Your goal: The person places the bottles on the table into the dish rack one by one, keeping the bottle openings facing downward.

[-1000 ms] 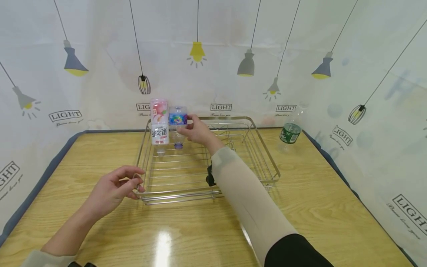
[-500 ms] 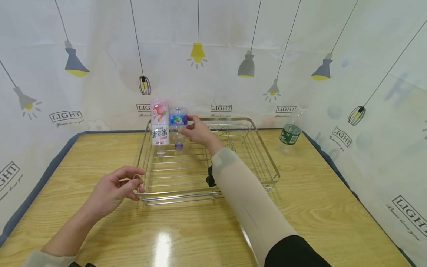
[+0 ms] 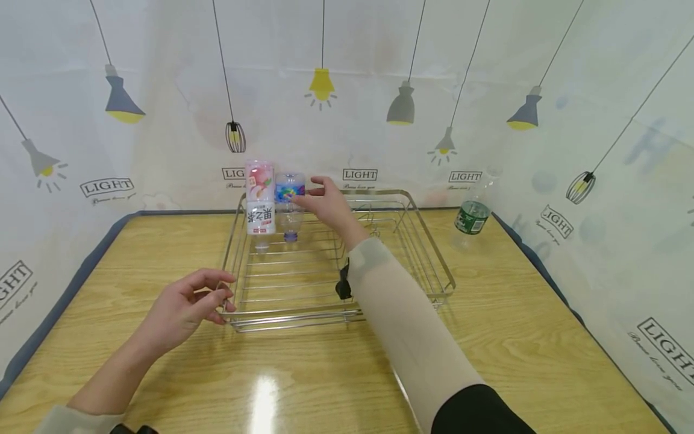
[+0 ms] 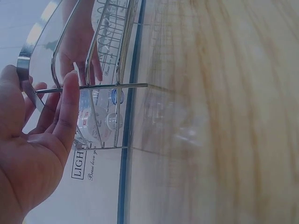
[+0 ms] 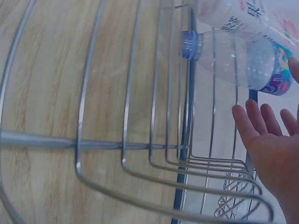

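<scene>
A metal wire dish rack [image 3: 298, 312] stands on the wooden table. My left hand [image 3: 181, 307] holds its front left corner, fingers curled about the rim, also in the left wrist view. Inside the rack, at the back left, two plastic bottles stand upside down side by side. One is a pink and white peach tea bottle [image 3: 260, 199]; the other is a clear bottle [image 3: 290, 219] with a colourful blue label and a blue cap [image 5: 188, 45] downward. My right hand [image 3: 329, 208] is beside the clear bottle, its fingers straight and off it, the thumb close to the label.
A clear bottle with a green label [image 3: 472, 217] stands on the table [image 3: 520, 325] right of the rack, near the back corner. Patterned curtain walls [image 3: 358, 138] border the table at the back and both sides.
My right hand has let go of the clear bottle, its fingers spreading and drawing back to the right. The bottle stays upside down in the rack. My left hand has not moved.
</scene>
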`<state>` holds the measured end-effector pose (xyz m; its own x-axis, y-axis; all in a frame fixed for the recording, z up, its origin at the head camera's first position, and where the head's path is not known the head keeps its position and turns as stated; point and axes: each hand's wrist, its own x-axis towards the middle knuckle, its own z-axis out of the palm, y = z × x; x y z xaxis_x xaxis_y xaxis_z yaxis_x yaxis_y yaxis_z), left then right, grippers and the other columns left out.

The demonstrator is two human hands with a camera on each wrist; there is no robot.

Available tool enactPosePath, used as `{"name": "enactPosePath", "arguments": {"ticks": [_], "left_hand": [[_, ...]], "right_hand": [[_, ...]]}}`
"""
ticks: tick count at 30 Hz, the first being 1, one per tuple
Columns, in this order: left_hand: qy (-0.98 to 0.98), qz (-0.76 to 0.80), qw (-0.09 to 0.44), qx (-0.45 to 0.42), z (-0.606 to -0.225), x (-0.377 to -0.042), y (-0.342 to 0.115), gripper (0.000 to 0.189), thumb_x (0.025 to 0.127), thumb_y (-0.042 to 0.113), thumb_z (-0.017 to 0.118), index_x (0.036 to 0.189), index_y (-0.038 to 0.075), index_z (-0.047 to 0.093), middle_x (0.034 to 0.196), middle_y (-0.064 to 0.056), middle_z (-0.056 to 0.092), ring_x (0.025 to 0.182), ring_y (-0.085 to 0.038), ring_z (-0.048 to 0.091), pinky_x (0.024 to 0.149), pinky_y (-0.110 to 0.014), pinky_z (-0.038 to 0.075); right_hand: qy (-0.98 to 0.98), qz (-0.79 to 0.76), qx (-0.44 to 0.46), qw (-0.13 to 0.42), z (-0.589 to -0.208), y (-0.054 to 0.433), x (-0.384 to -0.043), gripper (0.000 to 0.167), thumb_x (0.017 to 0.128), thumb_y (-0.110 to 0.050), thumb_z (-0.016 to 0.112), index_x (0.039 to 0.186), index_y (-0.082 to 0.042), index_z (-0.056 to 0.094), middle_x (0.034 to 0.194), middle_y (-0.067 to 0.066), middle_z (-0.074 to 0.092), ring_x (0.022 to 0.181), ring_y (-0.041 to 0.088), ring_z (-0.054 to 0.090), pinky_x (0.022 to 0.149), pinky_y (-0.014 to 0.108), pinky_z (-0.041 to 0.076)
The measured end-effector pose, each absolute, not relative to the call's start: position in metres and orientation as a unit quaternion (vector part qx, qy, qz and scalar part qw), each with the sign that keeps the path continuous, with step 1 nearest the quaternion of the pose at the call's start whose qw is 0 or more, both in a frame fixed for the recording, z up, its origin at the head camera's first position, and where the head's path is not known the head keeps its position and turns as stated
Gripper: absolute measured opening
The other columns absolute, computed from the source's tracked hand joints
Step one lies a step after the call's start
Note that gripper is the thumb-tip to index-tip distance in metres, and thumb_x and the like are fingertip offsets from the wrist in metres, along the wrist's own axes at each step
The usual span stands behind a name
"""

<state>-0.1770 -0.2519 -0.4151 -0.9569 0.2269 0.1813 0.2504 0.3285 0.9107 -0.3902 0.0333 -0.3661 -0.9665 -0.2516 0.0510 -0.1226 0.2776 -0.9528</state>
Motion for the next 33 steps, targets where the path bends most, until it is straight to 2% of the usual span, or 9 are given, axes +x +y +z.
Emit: {"name": "enactPosePath", "arguments": {"ticks": [5,10,16,21,29,33], "left_hand": [[-0.818,-0.553,0.018,-0.157,-0.416,-0.178,-0.251,0.030,0.113,0.009,0.062,0.139,-0.004,0.063,0.105,-0.009,0.072,0.090,-0.009,0.078,0.070,-0.038,0.069],[-0.820,-0.547,0.029,-0.169,-0.419,-0.180,-0.250,0.031,0.113,0.009,0.062,0.140,-0.004,0.064,0.105,-0.009,0.073,0.090,-0.010,0.079,0.071,-0.039,0.069],[-0.819,-0.547,0.027,-0.172,-0.421,-0.181,-0.248,0.031,0.113,0.011,0.062,0.140,-0.004,0.064,0.106,-0.010,0.074,0.091,-0.010,0.079,0.072,-0.040,0.069],[-0.818,-0.547,0.033,-0.176,-0.421,-0.180,-0.248,0.031,0.114,0.010,0.061,0.140,-0.006,0.063,0.104,-0.006,0.075,0.090,-0.011,0.079,0.071,-0.041,0.069],[-0.818,-0.547,0.035,-0.172,-0.421,-0.178,-0.250,0.032,0.114,0.011,0.061,0.141,-0.006,0.062,0.105,-0.008,0.075,0.091,-0.011,0.079,0.070,-0.040,0.069],[-0.816,-0.551,0.035,-0.171,-0.422,-0.178,-0.251,0.031,0.113,0.011,0.061,0.140,-0.005,0.063,0.103,-0.003,0.075,0.091,-0.011,0.079,0.070,-0.039,0.069]], "right_hand": [[0.772,-0.624,-0.121,0.005,-0.356,0.038,-0.389,0.076,0.102,-0.038,0.079,0.166,-0.017,0.042,0.162,0.014,0.053,0.147,0.032,0.055,0.120,0.051,0.053],[0.740,-0.658,-0.133,-0.036,-0.340,0.040,-0.383,0.070,0.103,-0.035,0.078,0.162,-0.015,0.047,0.158,0.015,0.055,0.143,0.031,0.058,0.117,0.049,0.055],[0.708,-0.686,-0.160,-0.043,-0.322,0.046,-0.376,0.061,0.104,-0.029,0.078,0.156,-0.013,0.051,0.154,0.017,0.057,0.136,0.030,0.062,0.117,0.047,0.056],[0.698,-0.688,-0.192,-0.048,-0.306,0.059,-0.364,0.055,0.105,-0.026,0.077,0.153,-0.011,0.055,0.147,0.014,0.062,0.130,0.027,0.065,0.112,0.042,0.060],[0.713,-0.659,-0.234,-0.051,-0.283,0.097,-0.337,0.051,0.105,-0.023,0.075,0.152,-0.012,0.057,0.147,0.011,0.063,0.127,0.026,0.067,0.112,0.043,0.060],[0.730,-0.637,-0.241,-0.052,-0.282,0.123,-0.328,0.048,0.106,-0.021,0.074,0.150,-0.012,0.059,0.145,0.010,0.064,0.122,0.023,0.068,0.111,0.044,0.060]]}}
